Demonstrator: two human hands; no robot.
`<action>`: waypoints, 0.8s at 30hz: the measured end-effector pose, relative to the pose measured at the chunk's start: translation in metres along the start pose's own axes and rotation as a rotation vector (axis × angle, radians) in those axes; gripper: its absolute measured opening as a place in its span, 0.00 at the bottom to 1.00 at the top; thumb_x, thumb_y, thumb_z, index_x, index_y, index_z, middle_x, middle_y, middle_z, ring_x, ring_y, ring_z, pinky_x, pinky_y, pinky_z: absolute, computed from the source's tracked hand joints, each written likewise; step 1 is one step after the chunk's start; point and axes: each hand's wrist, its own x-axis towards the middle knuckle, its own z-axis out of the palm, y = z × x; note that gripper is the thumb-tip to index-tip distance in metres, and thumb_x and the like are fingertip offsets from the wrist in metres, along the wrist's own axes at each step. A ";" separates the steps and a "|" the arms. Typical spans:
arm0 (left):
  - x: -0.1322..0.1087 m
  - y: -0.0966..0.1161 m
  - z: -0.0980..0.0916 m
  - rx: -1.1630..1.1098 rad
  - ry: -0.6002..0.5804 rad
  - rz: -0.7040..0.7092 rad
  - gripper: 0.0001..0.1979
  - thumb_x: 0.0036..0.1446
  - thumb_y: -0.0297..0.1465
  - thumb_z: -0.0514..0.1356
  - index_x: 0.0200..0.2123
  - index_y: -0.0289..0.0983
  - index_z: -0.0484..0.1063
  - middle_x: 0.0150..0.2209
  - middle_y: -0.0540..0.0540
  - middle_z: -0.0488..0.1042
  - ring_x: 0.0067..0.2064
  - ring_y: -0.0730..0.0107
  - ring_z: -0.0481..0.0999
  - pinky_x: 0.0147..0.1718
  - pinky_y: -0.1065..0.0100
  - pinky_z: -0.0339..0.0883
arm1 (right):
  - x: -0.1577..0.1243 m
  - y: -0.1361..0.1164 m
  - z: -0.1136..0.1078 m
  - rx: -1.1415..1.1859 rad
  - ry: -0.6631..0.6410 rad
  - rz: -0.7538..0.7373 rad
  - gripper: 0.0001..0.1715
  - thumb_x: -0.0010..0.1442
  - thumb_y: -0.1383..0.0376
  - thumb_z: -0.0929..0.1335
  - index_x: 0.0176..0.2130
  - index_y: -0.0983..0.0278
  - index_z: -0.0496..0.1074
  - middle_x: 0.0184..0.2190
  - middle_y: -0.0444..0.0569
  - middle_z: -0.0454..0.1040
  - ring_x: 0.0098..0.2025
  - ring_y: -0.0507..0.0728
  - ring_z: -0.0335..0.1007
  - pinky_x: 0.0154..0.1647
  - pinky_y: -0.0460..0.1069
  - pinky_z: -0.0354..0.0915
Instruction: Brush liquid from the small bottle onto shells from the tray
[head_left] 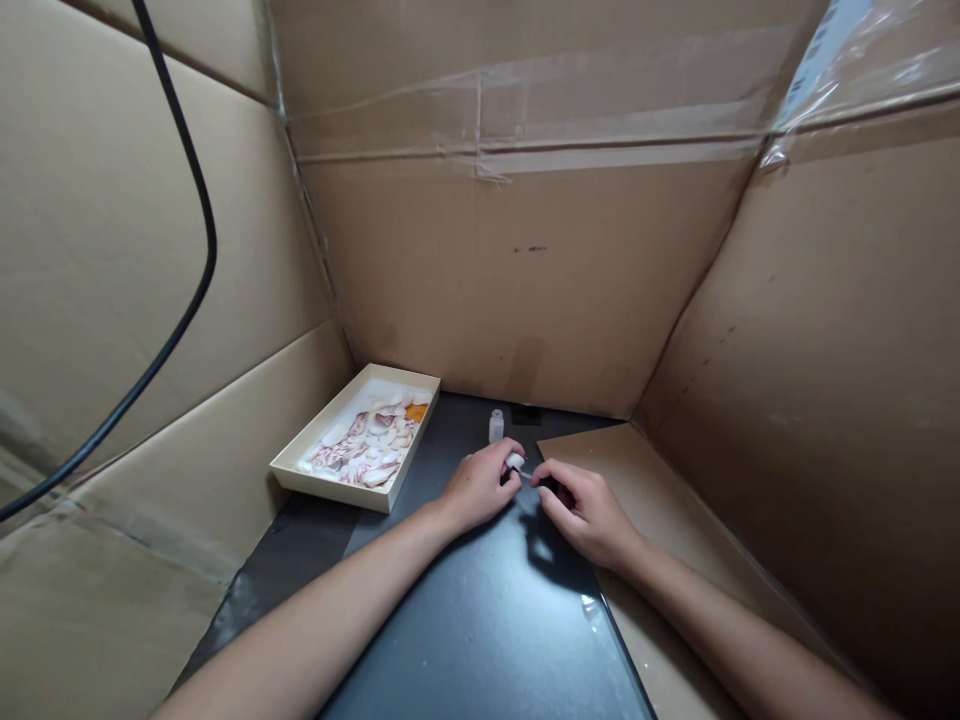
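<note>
My left hand (480, 484) pinches a small white piece (515, 461), perhaps a shell, between thumb and fingers above the dark tabletop. Facing it, my right hand (585, 505) has its fingers closed on a thin applicator (526, 475) with a dark handle. The applicator's pale stem points left and reaches the white piece or comes very near it; contact is hard to make out. Just beyond my left hand stands a small translucent bottle (496, 427), upright and without a visible cap. Fingers partly hide both held things.
A shallow cream box (330, 485) holding several shells and white pieces rests at the left. Cardboard walls (480, 280) enclose the dark table (450, 620). A flat cardboard sheet (637, 480) lies right, under my right forearm. A black cable (202, 200) hangs at upper left.
</note>
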 end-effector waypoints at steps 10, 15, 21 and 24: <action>0.003 -0.004 0.003 -0.035 0.018 0.029 0.12 0.53 0.23 0.52 0.41 0.37 0.67 0.38 0.46 0.74 0.37 0.70 0.71 0.37 0.72 0.62 | -0.001 0.002 0.001 0.035 0.007 -0.003 0.09 0.61 0.67 0.63 0.41 0.62 0.71 0.28 0.43 0.71 0.25 0.51 0.62 0.29 0.45 0.59; 0.004 -0.006 0.003 -0.049 0.007 0.013 0.13 0.52 0.22 0.52 0.41 0.36 0.68 0.35 0.47 0.73 0.34 0.72 0.70 0.35 0.72 0.61 | 0.000 0.002 0.001 0.017 -0.039 -0.015 0.09 0.61 0.67 0.63 0.41 0.62 0.71 0.28 0.43 0.71 0.26 0.51 0.63 0.29 0.45 0.58; 0.003 -0.005 0.003 -0.049 0.020 0.015 0.13 0.52 0.22 0.51 0.41 0.36 0.68 0.33 0.48 0.72 0.31 0.73 0.69 0.33 0.73 0.60 | -0.001 0.001 0.000 -0.002 0.011 -0.001 0.09 0.61 0.67 0.63 0.41 0.62 0.70 0.28 0.44 0.71 0.26 0.51 0.63 0.29 0.45 0.58; 0.003 -0.004 0.002 -0.048 0.013 0.004 0.13 0.52 0.22 0.52 0.41 0.36 0.68 0.33 0.48 0.72 0.31 0.73 0.69 0.33 0.73 0.60 | -0.001 0.002 0.000 -0.005 -0.045 -0.030 0.09 0.60 0.67 0.63 0.41 0.62 0.71 0.27 0.43 0.70 0.25 0.51 0.63 0.29 0.45 0.58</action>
